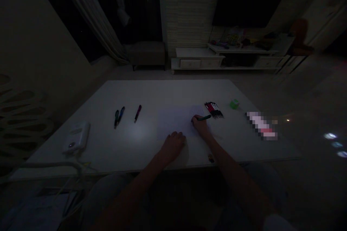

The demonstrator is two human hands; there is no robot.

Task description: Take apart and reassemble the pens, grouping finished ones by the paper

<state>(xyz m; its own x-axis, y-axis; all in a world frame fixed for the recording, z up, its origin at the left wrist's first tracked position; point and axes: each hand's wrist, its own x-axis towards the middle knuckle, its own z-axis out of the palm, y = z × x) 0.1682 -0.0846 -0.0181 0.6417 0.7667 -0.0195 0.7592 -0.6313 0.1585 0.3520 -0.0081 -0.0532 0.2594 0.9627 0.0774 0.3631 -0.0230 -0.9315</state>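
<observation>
In the dim head view, my right hand (200, 125) is closed around a dark green pen (205, 118), low over the right part of a white sheet of paper (170, 117). Small faint marks show near the sheet's upper right; the pen's tip is hidden by my fingers. My left hand (175, 145) lies on the sheet's lower edge, its fingers resting on the paper and holding nothing. Just beyond my right hand, several red, white and black pens (214, 110) lie side by side in a row.
On the white table (146, 90) lie a purple pen (137, 113), a green pen (116, 118) and a blue pen (121, 114). A white device (77, 137) sits at left. A small green object (234, 104), a blurred-out item (261, 126) and a small dark object (210, 158) are at right.
</observation>
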